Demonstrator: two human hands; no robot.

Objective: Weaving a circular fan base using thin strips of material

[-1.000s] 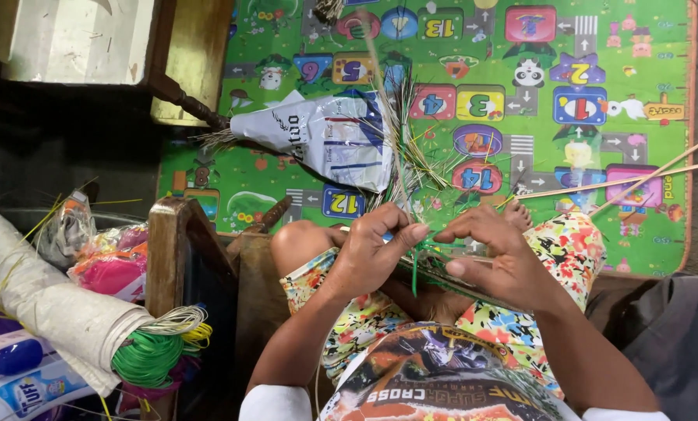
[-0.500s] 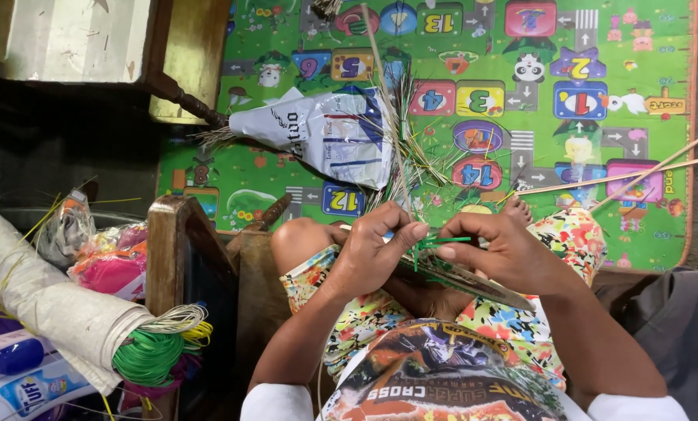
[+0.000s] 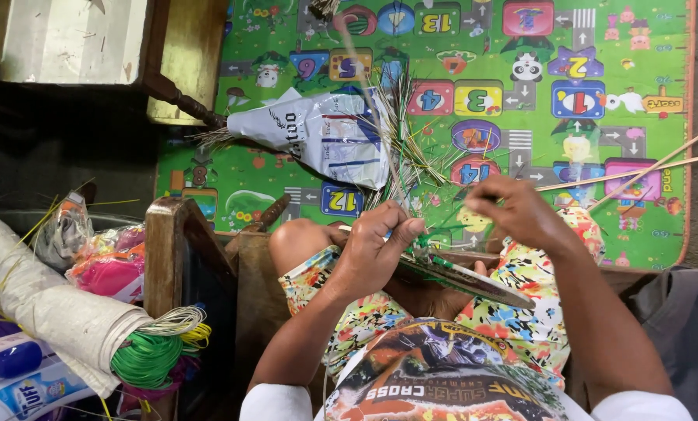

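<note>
Play mat [image 3: 598, 47]: green, patterned with coloured picture tiles and arrows, covers the floor across the top of the view. Largest item.

Rolled bundle [image 3: 45, 312]: pale fabric or sacking roll, lower left, with a skein of green cord [image 3: 150, 359] and some yellow strands poking from its end.

Wooden furniture [image 3: 177, 265]: dark frame piece standing between the roll and the person's knees.

Plastic bag [image 3: 318, 132]: white with blue print, lying on the mat above the hands, stiff fibres sticking out of both ends.

Bundle of thin stiff fibres [image 3: 403, 148]: green and straw-coloured, fans upward from the hands over the bag and mat. Its lower end is gathered at the left hand, directly between the 2 hands and over the lap.

Left hand [image 3: 376, 249]: clenched around the gathered base of the fibres, thumb and fingers pinching at the green binding. A flat dark strip [image 3: 466, 277] runs from under this hand down to the right across the knees; cannot tell if the hand grips it too.

Right hand [image 3: 516, 210]: raised just right of the bundle, fingers curled and pinched together, apparently on a thin green strand leading back to the binding; strand too fine to be sure.

2 thin pale sticks [image 3: 653, 168]: lie on the mat, right, well apart from the hands.

Pink plastic bags [image 3: 107, 269]: left, beside the roll.
</note>
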